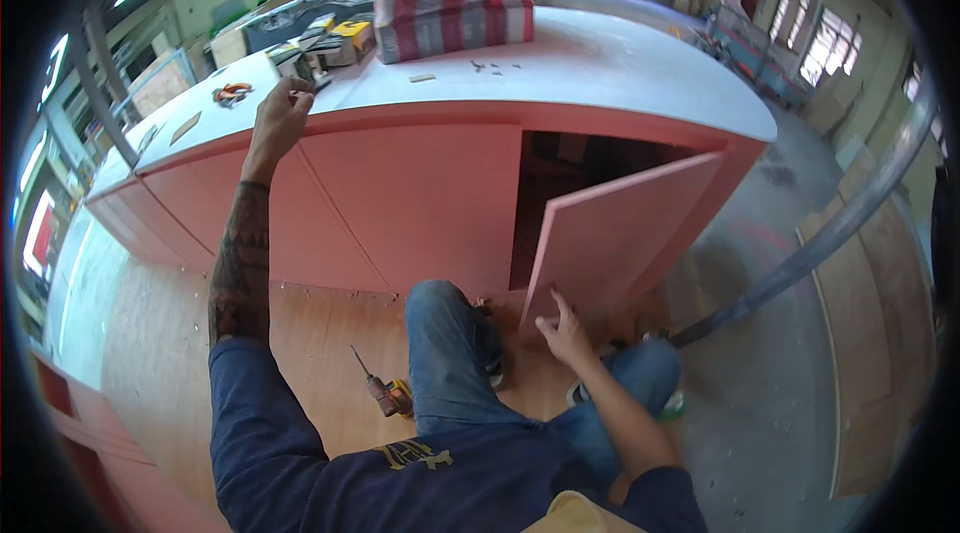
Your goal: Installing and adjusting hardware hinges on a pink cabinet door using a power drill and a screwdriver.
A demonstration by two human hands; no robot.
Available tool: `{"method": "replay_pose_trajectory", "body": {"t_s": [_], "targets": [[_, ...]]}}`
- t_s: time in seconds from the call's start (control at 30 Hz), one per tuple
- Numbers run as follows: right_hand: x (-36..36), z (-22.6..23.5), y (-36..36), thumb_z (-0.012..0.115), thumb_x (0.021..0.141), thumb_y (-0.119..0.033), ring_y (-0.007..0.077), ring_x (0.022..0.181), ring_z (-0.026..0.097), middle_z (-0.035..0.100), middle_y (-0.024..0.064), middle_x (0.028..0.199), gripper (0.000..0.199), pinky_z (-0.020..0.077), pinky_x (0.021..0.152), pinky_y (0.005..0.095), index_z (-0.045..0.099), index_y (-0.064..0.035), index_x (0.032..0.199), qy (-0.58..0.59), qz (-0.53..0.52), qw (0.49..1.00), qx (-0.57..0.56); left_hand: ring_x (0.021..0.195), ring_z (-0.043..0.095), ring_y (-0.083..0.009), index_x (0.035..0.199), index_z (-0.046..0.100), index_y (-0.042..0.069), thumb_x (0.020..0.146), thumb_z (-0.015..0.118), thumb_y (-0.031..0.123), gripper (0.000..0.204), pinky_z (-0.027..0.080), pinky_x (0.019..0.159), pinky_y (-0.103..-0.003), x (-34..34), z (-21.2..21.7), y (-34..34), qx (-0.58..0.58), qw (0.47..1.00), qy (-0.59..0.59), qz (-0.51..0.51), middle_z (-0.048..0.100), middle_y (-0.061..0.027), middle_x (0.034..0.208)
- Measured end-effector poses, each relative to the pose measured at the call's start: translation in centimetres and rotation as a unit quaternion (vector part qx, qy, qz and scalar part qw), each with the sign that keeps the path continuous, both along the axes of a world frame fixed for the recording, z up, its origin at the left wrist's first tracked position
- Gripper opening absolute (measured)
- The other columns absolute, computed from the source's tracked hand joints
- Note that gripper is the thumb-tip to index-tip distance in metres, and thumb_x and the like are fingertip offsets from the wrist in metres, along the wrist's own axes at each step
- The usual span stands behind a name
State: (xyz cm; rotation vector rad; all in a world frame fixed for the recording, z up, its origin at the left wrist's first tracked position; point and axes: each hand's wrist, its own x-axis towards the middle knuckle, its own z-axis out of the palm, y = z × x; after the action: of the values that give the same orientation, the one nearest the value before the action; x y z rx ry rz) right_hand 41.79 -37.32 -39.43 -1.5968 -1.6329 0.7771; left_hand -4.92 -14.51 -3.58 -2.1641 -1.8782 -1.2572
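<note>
My left hand [280, 118] is raised at the front edge of the white countertop [620, 63], its fingers pinched together. Anything between them is too small to make out. Low by the pink cabinet door [610, 233], my right hand [565, 333] has its thumb and forefinger apart. The forefinger is at the door's lower part; whether it presses on it I cannot tell. That door stands swung out from the pink cabinet [430, 193], with a dark opening behind it. Beside my knee a cordless drill [388, 395] with a long bit lies on the wooden board.
On the countertop are a red-and-white striped bag [455, 3], orange-handled pliers [232, 93], small loose pieces [490, 67] and a yellow box [352, 33]. A grey pipe [800, 263] slants across the right. Wooden panels [870, 333] lie farther right, a pink piece [110, 443] at lower left.
</note>
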Motion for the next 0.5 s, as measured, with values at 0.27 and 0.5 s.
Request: {"method": "replay_pose_trajectory", "body": {"t_s": [0.27,0.5], "targets": [[-2.7,-5.0,8.1,0.071,0.094,-0.03,0.0466,0.126,0.057,0.046,0.0346,0.147,0.09,0.0455,0.109,0.0498,0.019,-0.0138,0.165,0.023,0.03,0.999,-0.003,0.097,0.073,-0.03,0.105,0.071,0.001,0.092,0.077,0.031,0.033,0.056,0.083,-0.04,-4.8,-3.2,13.5,0.106,0.988,0.108,0.004,0.075,-0.018,0.103],[1.7,-1.1,7.7,0.072,0.091,-0.037,0.0498,0.135,0.05,0.046,0.0364,0.148,0.094,0.0419,0.114,0.0514,0.019,-0.0148,0.165,-0.06,0.118,0.985,-0.106,0.115,0.065,-0.0336,0.118,0.071,0.003,0.094,0.068,0.045,0.048,0.048,0.1,-0.044,0.7,-5.3,16.8,0.082,0.976,0.143,0.142,0.071,-0.0196,0.116]]}}
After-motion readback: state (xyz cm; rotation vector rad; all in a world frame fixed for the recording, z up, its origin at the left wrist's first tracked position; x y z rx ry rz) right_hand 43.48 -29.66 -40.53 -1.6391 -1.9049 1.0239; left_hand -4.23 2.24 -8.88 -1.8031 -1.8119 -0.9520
